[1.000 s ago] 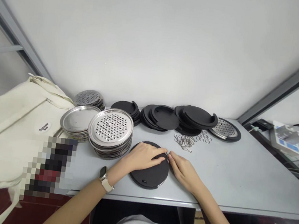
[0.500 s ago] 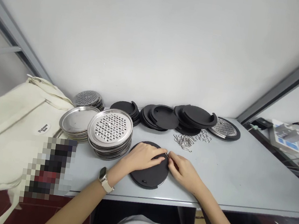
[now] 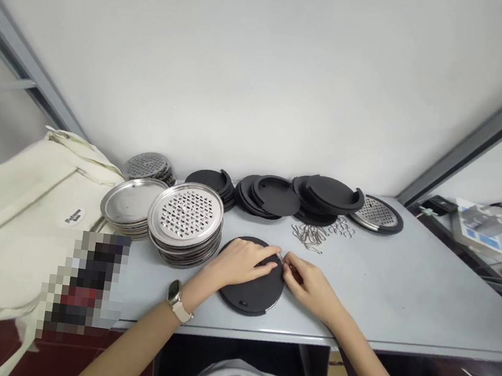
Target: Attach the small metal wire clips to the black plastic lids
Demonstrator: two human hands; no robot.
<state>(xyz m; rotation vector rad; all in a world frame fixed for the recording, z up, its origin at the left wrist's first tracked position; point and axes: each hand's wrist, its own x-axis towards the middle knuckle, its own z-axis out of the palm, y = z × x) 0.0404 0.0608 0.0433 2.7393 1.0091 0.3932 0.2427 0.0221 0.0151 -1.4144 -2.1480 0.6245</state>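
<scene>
A round black disc [image 3: 255, 296] lies flat near the table's front edge, with a thin metal edge showing at its lower right. My left hand [image 3: 245, 262] rests on its upper part, fingers apart and pointing right, the fingertips near the disc's right rim. At that rim my right hand [image 3: 306, 281] has its thumb and fingers pinched together; what they grip is too small to make out. Just left of the disc stands a stack of round metal grater plates [image 3: 186, 215]. Behind my hands lie small metal hooks [image 3: 308, 237] and metal rings [image 3: 342, 228].
Plain metal plates [image 3: 131, 202] and more grater plates [image 3: 146, 165] stand at the left, beside a cream cloth bag [image 3: 13, 200]. Black discs [image 3: 277, 196] are piled along the wall. A grater in a black frame [image 3: 377, 214] leans at the right.
</scene>
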